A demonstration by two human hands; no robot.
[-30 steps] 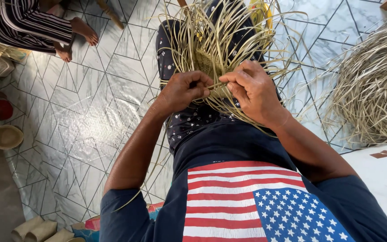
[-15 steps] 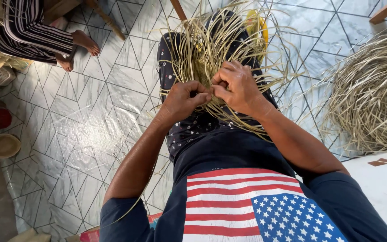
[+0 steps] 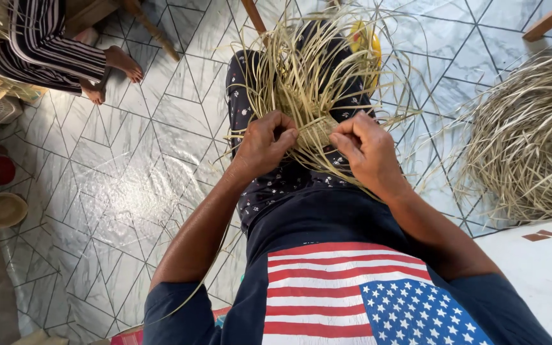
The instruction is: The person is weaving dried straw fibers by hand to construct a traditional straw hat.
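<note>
Both hands, left hand (image 3: 264,144) and right hand (image 3: 367,150), pinch straw strips (image 3: 301,76) between pressed fingers, steadying the woven piece (image 3: 317,131) on the lap.

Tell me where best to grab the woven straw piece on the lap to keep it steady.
Probably grip the woven piece at its tight near edge, coming from both sides as the left hand and right hand do. That plaited core looks firm; the loose strands fanning away would just bend.

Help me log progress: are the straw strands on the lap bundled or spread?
Spread: loose straw strands fan outward from the woven piece both hands pinch.
</note>
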